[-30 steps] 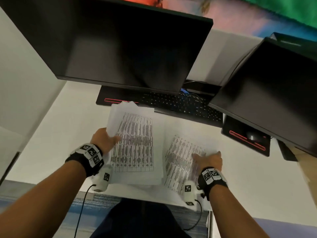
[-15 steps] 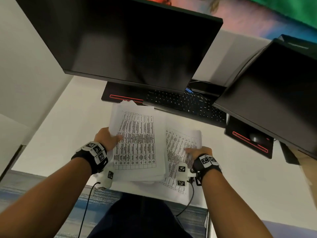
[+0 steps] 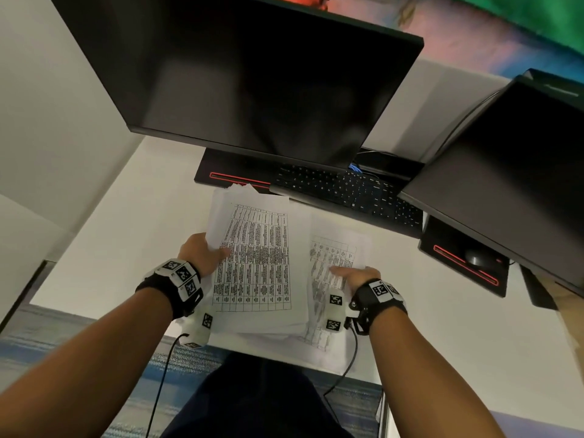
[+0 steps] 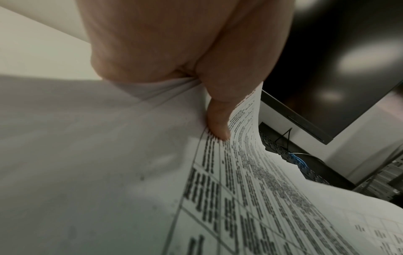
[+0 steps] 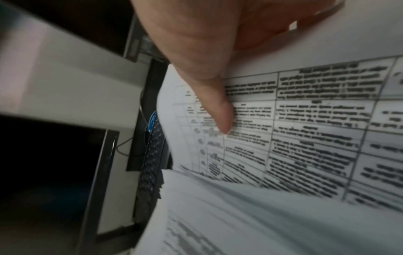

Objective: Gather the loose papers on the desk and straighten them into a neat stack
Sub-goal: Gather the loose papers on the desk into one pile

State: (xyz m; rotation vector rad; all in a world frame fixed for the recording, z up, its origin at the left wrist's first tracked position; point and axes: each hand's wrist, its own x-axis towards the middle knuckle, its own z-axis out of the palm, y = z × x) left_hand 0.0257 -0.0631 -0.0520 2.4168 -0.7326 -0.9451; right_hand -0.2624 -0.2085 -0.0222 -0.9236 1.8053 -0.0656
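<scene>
The papers [image 3: 259,263], thin white sheets printed with dense black tables, sit in an uneven pile at the near edge of the white surface [image 3: 104,248]. The left hand [image 3: 202,254] pinches the pile's left edge; the right hand [image 3: 357,275] holds a loose sheet [image 3: 335,248] beside it. Dark monitors [image 3: 252,83] loom behind.

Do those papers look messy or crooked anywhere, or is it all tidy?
Not tidy yet. The sheet under the right hand juts out sideways from the thick bundle the left hand grips, and the bundle's far corners fan unevenly near the keyboard.
</scene>
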